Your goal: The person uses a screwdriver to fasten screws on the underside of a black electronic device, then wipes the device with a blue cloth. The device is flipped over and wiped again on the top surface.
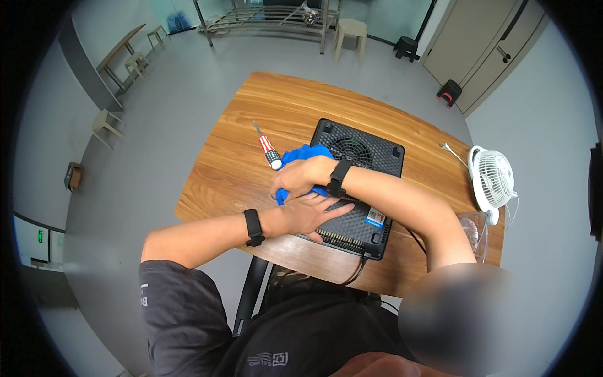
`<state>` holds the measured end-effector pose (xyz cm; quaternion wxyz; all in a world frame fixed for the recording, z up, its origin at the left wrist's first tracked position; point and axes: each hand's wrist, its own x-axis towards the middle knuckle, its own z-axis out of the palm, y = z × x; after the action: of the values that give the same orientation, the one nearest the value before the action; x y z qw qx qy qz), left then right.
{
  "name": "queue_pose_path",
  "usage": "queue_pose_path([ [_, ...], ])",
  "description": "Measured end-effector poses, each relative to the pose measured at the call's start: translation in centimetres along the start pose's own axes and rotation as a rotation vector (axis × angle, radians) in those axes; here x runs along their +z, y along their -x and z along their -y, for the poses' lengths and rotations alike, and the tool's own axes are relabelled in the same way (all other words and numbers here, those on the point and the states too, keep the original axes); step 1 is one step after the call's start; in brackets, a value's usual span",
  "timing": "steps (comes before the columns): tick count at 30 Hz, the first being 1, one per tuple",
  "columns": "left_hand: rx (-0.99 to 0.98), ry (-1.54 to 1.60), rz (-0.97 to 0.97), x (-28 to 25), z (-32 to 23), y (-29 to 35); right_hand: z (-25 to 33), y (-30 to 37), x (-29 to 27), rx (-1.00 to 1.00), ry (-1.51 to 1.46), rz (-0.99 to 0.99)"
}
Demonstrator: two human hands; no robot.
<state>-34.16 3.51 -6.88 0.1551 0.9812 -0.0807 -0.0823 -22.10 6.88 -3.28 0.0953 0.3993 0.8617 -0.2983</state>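
Note:
A flat black appliance [391, 166], likely an induction cooker, lies with its underside up, showing a round fan grille [350, 151], corner feet and a blue-and-white label. My left hand [306, 213] rests flat on its near left part, fingers spread. Reaching across from the right, my right hand [296, 176] presses on a blue cloth [308, 152] at the appliance's left edge. The fingers curl over the cloth, and their tips are partly hidden. Just left of the cloth lies a screwdriver [269, 149] with a red, white and dark handle, shaft pointing away.
The wooden table [235, 135] carries a white fan [492, 179] at its right end, with a clear plastic container [472, 234] nearer me. A black cord [359, 271] leaves the appliance at the near edge. Stools [349, 38] and a metal rack [267, 22] stand beyond.

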Motion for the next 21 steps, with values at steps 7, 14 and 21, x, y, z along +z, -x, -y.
queue_pose_path([
  [7, 0.097, -0.168, -0.123, -0.5, -0.1, 0.0, -5.8, 2.6, -3.6, 0.154, 0.41, -0.192],
  [14, 0.091, -0.157, -0.083, -1.0, -0.3, -0.1, -11.2, 10.1, -2.4, 0.173, 0.195, -0.517],
  [21, 0.063, -0.133, -0.023, -1.1, -0.6, -0.3, -9.0, 15.0, 2.2, 0.234, 0.076, -0.616],
])
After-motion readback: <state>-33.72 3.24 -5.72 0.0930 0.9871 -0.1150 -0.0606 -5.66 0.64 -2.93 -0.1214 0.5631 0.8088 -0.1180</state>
